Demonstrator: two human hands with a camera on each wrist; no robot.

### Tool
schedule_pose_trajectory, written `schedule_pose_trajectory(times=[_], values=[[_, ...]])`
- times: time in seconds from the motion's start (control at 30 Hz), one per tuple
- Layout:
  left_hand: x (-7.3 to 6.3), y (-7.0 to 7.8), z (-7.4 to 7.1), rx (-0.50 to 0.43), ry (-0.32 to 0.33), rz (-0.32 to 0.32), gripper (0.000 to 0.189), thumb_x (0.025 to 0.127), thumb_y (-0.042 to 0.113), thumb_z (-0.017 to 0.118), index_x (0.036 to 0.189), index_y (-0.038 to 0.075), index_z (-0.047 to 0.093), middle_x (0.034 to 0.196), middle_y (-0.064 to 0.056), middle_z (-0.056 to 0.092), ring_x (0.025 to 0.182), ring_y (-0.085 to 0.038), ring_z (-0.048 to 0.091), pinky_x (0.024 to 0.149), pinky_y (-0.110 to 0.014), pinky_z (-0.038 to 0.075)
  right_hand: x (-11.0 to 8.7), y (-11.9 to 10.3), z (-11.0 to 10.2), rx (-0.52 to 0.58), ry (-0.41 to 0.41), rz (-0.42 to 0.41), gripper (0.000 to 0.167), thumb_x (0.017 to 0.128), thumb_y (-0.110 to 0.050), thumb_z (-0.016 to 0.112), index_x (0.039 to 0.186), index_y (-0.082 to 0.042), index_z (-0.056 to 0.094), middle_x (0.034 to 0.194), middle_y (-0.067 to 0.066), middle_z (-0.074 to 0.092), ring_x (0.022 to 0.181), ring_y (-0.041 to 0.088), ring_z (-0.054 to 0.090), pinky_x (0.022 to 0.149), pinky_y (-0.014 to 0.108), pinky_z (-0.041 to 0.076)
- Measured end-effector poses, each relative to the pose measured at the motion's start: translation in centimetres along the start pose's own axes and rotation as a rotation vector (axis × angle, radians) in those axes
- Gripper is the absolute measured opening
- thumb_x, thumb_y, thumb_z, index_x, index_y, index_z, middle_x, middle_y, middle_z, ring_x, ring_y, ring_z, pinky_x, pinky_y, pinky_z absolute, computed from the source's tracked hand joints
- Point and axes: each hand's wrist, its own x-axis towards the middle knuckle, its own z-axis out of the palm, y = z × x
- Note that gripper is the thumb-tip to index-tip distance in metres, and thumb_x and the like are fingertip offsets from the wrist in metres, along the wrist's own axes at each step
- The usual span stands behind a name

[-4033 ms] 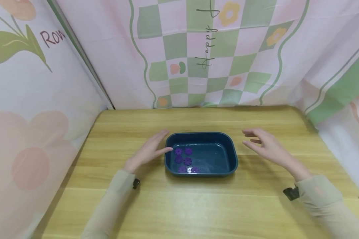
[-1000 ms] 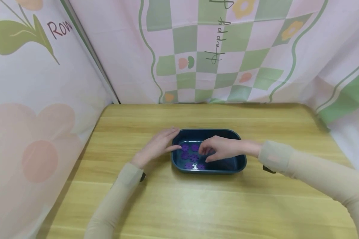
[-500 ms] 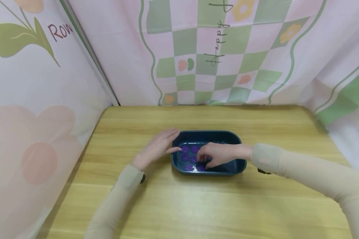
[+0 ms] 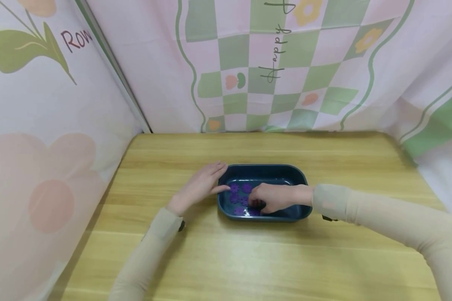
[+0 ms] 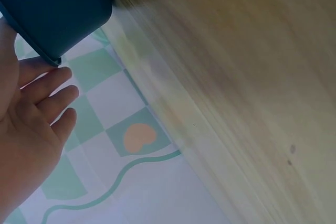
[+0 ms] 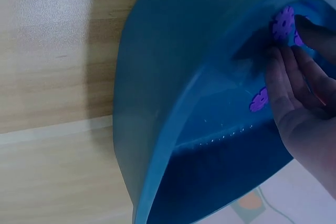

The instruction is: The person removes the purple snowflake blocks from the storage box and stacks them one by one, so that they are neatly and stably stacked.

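Observation:
A dark blue plastic bin [image 4: 286, 214] sits on the table with several purple notched plastic discs [image 4: 234, 198] lying flat on its floor, mostly at its left end. My left hand [image 4: 199, 184] is at the bin's left end, thumb over the rim; in the left wrist view its fingers [image 5: 55, 90] spread outward, the index fingertip at the rim corner. My right hand [image 4: 271, 197] reaches into the bin over the discs. In the right wrist view its fingertips point down by a purple disc [image 6: 283, 23], thumb apart from the fingers; another disc [image 6: 259, 99] lies beside the fingers.
The bin stands on a light wood table [image 4: 226, 259]. A patterned cloth [image 4: 263, 83] hangs behind the table's far edge, and a flowered cloth [image 4: 52, 175] runs along the left side.
My right hand came from the right of the bin into it, then lowered to the discs over the last second. The left hand stays at the bin's left rim.

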Motion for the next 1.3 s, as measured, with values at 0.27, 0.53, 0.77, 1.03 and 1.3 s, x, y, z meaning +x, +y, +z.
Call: schedule_pose_trajectory(times=[0.27,0.53,0.77,1.03,1.3], values=[[0.1,-0.1,0.2,0.006,0.016,0.007,0.070,0.095,0.046,0.060,0.145,-0.002,0.046,0.149,-0.021,0.049,0.141,-0.035,0.046,0.121,-0.047,0.037,0.1,-0.4,0.1,-0.038,0.010,0.013,0.028,0.088,-0.013,0.075,0.116,-0.008,0.070,0.107,0.003,0.072,0.093,0.011,0.063,0.085,0.025,0.058],[0.3,0.1,0.2,0.013,0.004,0.002,0.071,0.095,0.048,0.060,0.145,-0.001,0.046,0.150,-0.020,0.049,0.141,-0.035,0.046,0.122,-0.046,0.036,0.1,-0.5,0.5,-0.045,0.020,0.018,0.029,0.086,-0.012,0.077,0.114,-0.009,0.070,0.104,0.001,0.070,0.089,0.011,0.061,0.083,0.024,0.058],[0.2,0.1,0.2,0.004,0.007,-0.003,0.071,0.096,0.048,0.059,0.146,-0.001,0.046,0.150,-0.019,0.048,0.141,-0.035,0.046,0.122,-0.046,0.035,0.2,-0.4,1.0,-0.089,0.033,0.017,0.029,0.084,-0.009,0.078,0.112,-0.010,0.069,0.102,0.001,0.069,0.087,0.009,0.060,0.083,0.023,0.059],[0.2,0.1,0.1,-0.019,-0.004,-0.020,0.072,0.095,0.048,0.061,0.145,-0.001,0.046,0.150,-0.021,0.049,0.142,-0.035,0.044,0.122,-0.047,0.036,0.3,-0.6,1.1,-0.151,0.028,-0.009,0.030,0.086,-0.011,0.077,0.115,-0.010,0.069,0.106,0.002,0.070,0.089,0.009,0.063,0.087,0.024,0.061],[0.2,0.1,0.1,-0.017,-0.013,-0.033,0.072,0.095,0.049,0.060,0.146,0.000,0.045,0.151,-0.019,0.048,0.143,-0.032,0.043,0.121,-0.046,0.036,0.3,-0.7,0.9,-0.237,-0.006,-0.029,0.034,0.088,-0.015,0.076,0.121,-0.010,0.067,0.113,0.004,0.070,0.096,0.011,0.066,0.092,0.026,0.060]])
